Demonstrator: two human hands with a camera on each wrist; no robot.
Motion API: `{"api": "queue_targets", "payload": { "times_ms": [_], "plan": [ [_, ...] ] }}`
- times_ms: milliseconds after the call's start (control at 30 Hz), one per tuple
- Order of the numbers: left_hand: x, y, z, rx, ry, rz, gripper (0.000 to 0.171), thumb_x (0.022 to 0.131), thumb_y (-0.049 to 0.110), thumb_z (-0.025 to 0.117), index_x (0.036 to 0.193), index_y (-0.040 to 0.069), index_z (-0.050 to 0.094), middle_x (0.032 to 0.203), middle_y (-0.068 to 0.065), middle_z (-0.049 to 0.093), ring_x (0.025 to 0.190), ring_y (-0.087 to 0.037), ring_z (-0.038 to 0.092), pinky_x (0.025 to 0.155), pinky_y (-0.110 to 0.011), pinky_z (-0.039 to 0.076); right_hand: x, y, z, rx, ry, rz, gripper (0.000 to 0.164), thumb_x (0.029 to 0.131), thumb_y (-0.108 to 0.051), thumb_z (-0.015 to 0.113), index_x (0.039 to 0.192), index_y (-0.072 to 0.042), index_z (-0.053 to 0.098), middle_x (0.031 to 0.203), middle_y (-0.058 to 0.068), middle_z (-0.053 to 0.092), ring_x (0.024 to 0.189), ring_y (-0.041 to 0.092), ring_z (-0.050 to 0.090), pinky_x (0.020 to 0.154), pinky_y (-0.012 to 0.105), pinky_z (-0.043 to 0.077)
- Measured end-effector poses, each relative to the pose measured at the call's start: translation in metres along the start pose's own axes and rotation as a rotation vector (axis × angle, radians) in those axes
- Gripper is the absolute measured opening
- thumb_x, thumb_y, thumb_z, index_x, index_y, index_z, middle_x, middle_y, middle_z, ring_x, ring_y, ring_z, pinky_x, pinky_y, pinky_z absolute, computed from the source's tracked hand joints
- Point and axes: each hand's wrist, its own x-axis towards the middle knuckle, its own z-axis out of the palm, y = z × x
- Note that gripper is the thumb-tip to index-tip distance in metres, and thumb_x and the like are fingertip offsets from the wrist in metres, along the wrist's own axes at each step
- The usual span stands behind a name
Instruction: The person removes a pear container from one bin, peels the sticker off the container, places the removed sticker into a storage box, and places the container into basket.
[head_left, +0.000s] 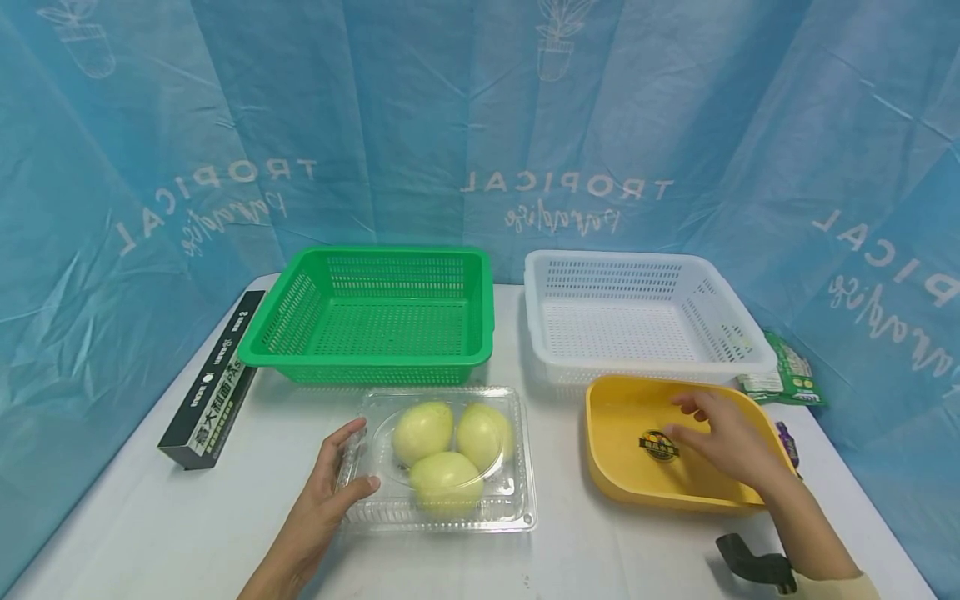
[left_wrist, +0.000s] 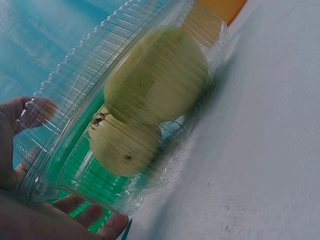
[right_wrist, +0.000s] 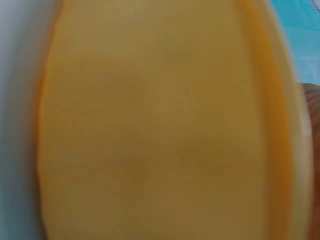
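A clear plastic clamshell box (head_left: 521, 492) with three pale yellow-green fruits (head_left: 447, 479) stands at the front middle of the table. My left hand (head_left: 333, 483) holds the box by its left end, thumb and fingers spread across the plastic. In the left wrist view the thumb and fingers lie on opposite sides of the box's end. Over the yellow basin (head_left: 622, 479) at the right, my right hand (head_left: 723, 433) reaches in with thumb and forefinger apart. A small dark round sticker (head_left: 658, 447) shows at the thumb tip. The right wrist view is mostly blurred yellow basin.
Behind stand a green basket (head_left: 367, 361) and a white basket (head_left: 652, 364). A long black pasta box (head_left: 212, 387) lies at the left. A green packet (head_left: 798, 379) and a small purple packet (head_left: 787, 443) lie at the right edge. A blue curtain (head_left: 420, 125) encloses the table.
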Motion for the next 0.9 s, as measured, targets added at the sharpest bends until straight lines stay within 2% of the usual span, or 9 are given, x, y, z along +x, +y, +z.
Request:
{"api": "queue_targets", "payload": {
  "times_ms": [167,400,567,700,900],
  "plan": [
    [0.0,0.001,0.0,-0.004,-0.003,0.008,0.073,0.086,0.017,0.062,0.146,0.033,0.023,0.161,0.0,-0.004,0.146,-0.037,-0.018,0.112,-0.068,-0.005,-0.005,-0.008,-0.01,-0.033,0.052,-0.026,0.053,0.084,-0.038,0.068,0.122,-0.002,0.057,0.114,0.02,0.06,0.102,0.034,0.054,0.085,0.053,0.048],
    [-0.001,0.0,0.0,-0.013,-0.003,0.023,0.073,0.086,0.016,0.062,0.146,0.029,0.022,0.161,-0.001,-0.003,0.146,-0.037,-0.017,0.112,-0.068,-0.004,-0.012,-0.018,-0.029,-0.01,0.093,-0.007,0.053,0.088,-0.037,0.065,0.125,-0.001,0.053,0.119,0.022,0.054,0.106,0.037,0.049,0.088,0.058,0.044],
    [0.0,-0.001,0.0,-0.007,-0.009,0.03,0.074,0.087,0.016,0.062,0.146,0.03,0.022,0.161,-0.002,-0.004,0.145,-0.038,-0.018,0.111,-0.068,-0.004,-0.012,-0.017,-0.04,-0.015,0.134,-0.035,0.053,0.089,-0.034,0.064,0.126,0.002,0.051,0.12,0.023,0.052,0.105,0.037,0.048,0.085,0.058,0.043],
    [0.0,0.0,0.001,0.004,-0.001,0.011,0.074,0.086,0.018,0.063,0.146,0.032,0.022,0.161,-0.001,-0.004,0.146,-0.037,-0.017,0.112,-0.067,-0.005,-0.011,-0.015,-0.049,-0.016,0.185,-0.071,0.051,0.089,-0.03,0.064,0.125,0.004,0.05,0.119,0.025,0.052,0.102,0.037,0.048,0.082,0.058,0.043],
    [0.0,-0.001,0.001,-0.003,-0.004,0.013,0.073,0.086,0.017,0.063,0.146,0.032,0.023,0.161,-0.001,-0.003,0.146,-0.037,-0.017,0.112,-0.067,-0.005,-0.008,-0.011,-0.055,-0.022,0.238,-0.048,0.054,0.091,-0.03,0.061,0.129,0.006,0.047,0.12,0.027,0.047,0.104,0.042,0.043,0.08,0.059,0.041]
  ]
}}
